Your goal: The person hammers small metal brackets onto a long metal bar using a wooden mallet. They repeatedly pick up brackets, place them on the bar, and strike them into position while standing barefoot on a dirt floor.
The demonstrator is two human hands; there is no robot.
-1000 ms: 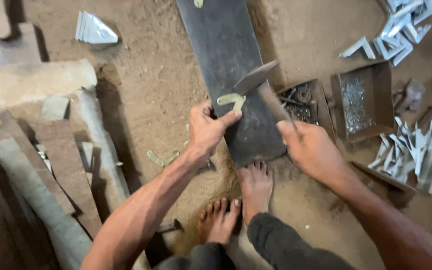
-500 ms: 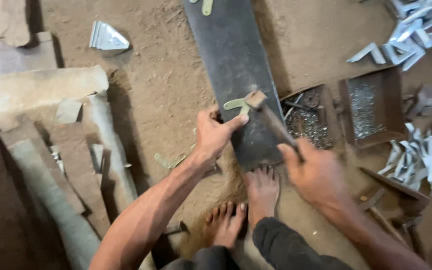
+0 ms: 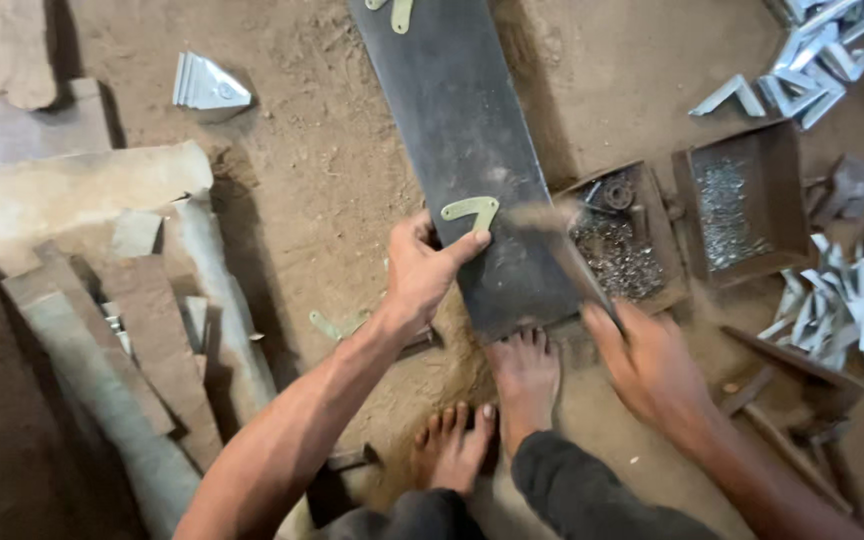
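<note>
While left hand steadies bracket (thumb extended).

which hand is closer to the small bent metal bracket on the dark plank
Left. The left hand has fingers touching the bracket; the right hand is off to its lower right, gripping a blurred hammer.

Dark grey board, pale yellow-green bracket, silvery angle pieces, brown dirt floor.
</note>
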